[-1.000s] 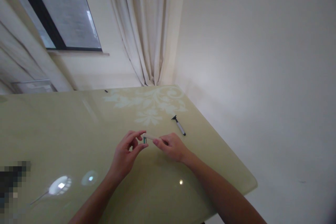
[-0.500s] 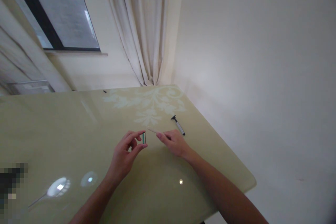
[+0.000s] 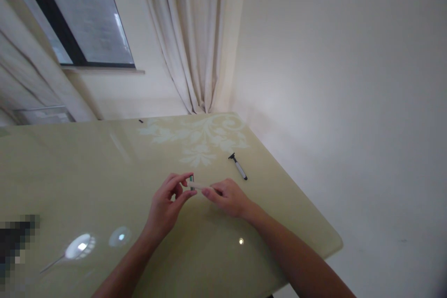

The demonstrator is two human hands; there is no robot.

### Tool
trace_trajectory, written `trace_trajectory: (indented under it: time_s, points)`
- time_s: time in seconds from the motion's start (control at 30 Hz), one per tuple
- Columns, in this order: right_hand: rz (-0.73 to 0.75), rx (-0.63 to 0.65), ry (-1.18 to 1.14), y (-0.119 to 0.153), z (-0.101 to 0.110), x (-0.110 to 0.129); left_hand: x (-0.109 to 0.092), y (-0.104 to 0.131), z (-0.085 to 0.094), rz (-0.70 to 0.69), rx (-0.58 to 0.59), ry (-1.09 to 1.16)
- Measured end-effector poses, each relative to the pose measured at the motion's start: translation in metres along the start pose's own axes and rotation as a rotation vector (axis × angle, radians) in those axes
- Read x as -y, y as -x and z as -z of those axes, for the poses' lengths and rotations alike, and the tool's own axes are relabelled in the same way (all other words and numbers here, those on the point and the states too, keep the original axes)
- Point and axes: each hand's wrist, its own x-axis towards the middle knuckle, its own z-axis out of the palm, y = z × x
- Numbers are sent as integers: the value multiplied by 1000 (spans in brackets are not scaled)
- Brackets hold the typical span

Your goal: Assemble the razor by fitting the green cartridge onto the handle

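Observation:
Between thumb and index finger, my left hand point(image 3: 171, 200) pinches a small razor cartridge point(image 3: 192, 179) by its two ends. It stands upright with a green strip and dark edges. My right hand point(image 3: 228, 198) grips a pale, slim stick point(image 3: 200, 186), perhaps a small brush. The stick's far end crosses in front of the cartridge; I cannot tell whether they touch. Beyond my right hand, a razor handle point(image 3: 240, 169) lies on the table, grey with a black T-shaped head.
The glossy cream table point(image 3: 87, 167) has a pale floral pattern and bright reflections. A small dark piece point(image 3: 141, 121) lies by its far edge. A pixelated dark shape point(image 3: 16, 242) is at left. A white wall point(image 3: 349, 125) runs along the right side, with curtains point(image 3: 195, 37) behind.
My right hand has moved slightly left and down, bringing the stick's tip from beside the razor cartridge to across its front. My left hand holds the cartridge nearly still.

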Motion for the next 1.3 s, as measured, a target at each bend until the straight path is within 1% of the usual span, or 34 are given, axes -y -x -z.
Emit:
trace_trajectory:
  time_s: [0.1,0.13,0.27,0.3,0.4,0.47,0.57,0.6,0.67,0.73,0.83,0.9,1.0,1.07,1.2,1.27,1.3]
  points:
    - [-64,-71,32,-1,2,-2,1,0,1,18,-3,-9]
    - [-63,-66,23,-1,3,-3,1,0,2,24,-2,-6]
    - [10,35,-39,-1,4,-6,0,-1,2,15,-21,12]
    - [2,28,-26,-1,4,-6,0,-1,2,10,-26,11]
    - [-46,-45,20,-1,4,-7,0,-2,2,3,-22,2]
    - [-23,-25,-17,-1,4,-5,0,-2,2,5,-14,5]
    - [14,46,-57,0,4,-1,-1,-2,2,3,-21,11]
    - [0,35,-39,0,4,0,-1,-2,2,3,-24,11]
    - [-48,-30,10,-1,5,-1,-2,-1,2,3,-25,9]
    - [-60,-63,10,-1,4,-1,-2,-1,2,5,-14,10]
    - [-9,-1,-41,0,2,0,-2,0,1,9,5,4]
    - [-15,2,-19,-1,1,-2,-2,0,1,15,11,-7]
    - [-80,-104,34,-5,7,-12,-3,-2,1,19,31,-16]
    - [-103,-196,4,-9,18,-22,-3,-3,2,8,38,-25]
    - [-103,-452,-105,-15,43,-40,2,-4,-2,-17,14,-54]
    - [-140,-570,-111,-16,56,-50,6,-5,-7,-8,-20,-57]
    - [-172,-606,-92,-16,61,-56,7,-6,-12,-8,-22,-59]
